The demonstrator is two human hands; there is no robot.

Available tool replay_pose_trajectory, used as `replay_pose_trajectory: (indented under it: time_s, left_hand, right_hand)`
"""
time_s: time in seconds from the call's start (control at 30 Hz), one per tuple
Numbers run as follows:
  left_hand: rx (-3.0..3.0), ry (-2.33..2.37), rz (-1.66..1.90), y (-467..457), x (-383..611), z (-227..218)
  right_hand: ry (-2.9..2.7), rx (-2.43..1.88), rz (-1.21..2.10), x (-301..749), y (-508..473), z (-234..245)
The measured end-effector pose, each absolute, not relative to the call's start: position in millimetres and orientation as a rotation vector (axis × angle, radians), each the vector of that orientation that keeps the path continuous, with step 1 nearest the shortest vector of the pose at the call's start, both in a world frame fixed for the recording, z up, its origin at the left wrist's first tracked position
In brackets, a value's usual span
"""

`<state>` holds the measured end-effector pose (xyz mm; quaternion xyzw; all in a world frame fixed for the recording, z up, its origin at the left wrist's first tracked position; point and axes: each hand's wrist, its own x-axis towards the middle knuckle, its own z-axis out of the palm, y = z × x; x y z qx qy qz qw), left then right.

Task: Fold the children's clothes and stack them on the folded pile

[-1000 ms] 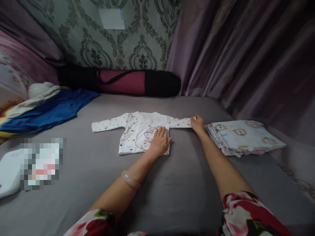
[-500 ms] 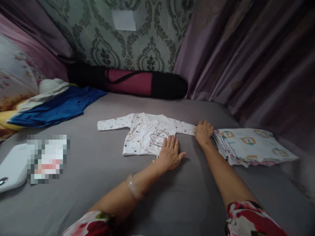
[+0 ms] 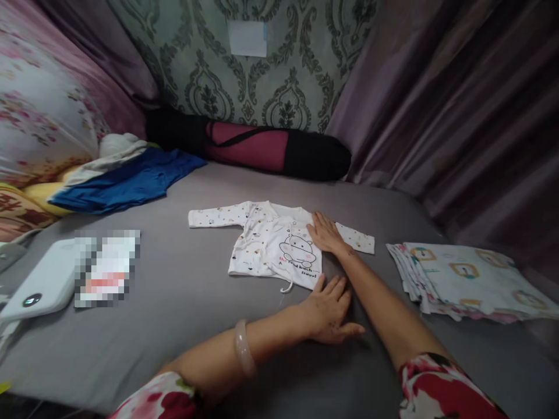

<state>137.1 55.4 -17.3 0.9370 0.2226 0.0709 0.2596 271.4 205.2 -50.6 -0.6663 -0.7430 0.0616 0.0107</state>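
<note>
On the far left of the grey bed sheet (image 3: pixel 174 326) sat a flat white plastic device (image 3: pixel 43 282) with a small round button, and any label on it was too blurry to read. Behind it was a heap of floral bedding (image 3: pixel 39 116), with a crumpled blue cloth (image 3: pixel 131 180) lying next to that. Further back, against the damask wallpaper, a long maroon and black roll bag (image 3: pixel 271 148) lay along the wall. A blank white rectangle (image 3: pixel 247 38) was stuck on the wall above it.

Middle of the bed: a small white long-sleeved baby shirt (image 3: pixel 262 244) with little coloured dots was laid out flat, face up, sleeves out to both sides. It had a cartoon animal drawn on the front, and under it a line of print where I could only make out "travel". The rest was too small.

The left hand (image 3: pixel 329 308), pale bangle (image 3: pixel 244 355) on the wrist, lay palm down on the sheet just below the shirt's hem. Its fingers were spread out and it gripped nothing. The right hand (image 3: pixel 325 233) was pressed flat on the shirt where the right-side sleeve joins the body, fingers straight and close together, nothing pinched.

Off to the right, apart from the shirt, was a stack of folded white cloths (image 3: pixel 467 276) with square prints. Behind that hung a purple curtain (image 3: pixel 458 87).
</note>
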Motion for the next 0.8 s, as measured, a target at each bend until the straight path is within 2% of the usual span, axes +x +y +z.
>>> replay_pose_trajectory:
  time_s: [0.1, 0.3, 0.4, 0.8]
  left_hand:
    - [2.562, 0.694, 0.268, 69, 117, -5]
    - [2.533, 1.557, 0.353, 103, 49, -12]
    - [2.4, 1.801, 0.354, 108, 28, -23]
    - [2.237, 1.629, 0.282, 102, 26, -24]
  right_hand:
    - [-2.272, -2.025, 0.148, 270, 214, -40]
    - [-2.095, -1.957, 0.075, 251, 249, -36]
    - [-2.03, -2.02, 0.081, 243, 263, -44]
    - [-1.905, -2.083, -0.103, 235, 263, -64]
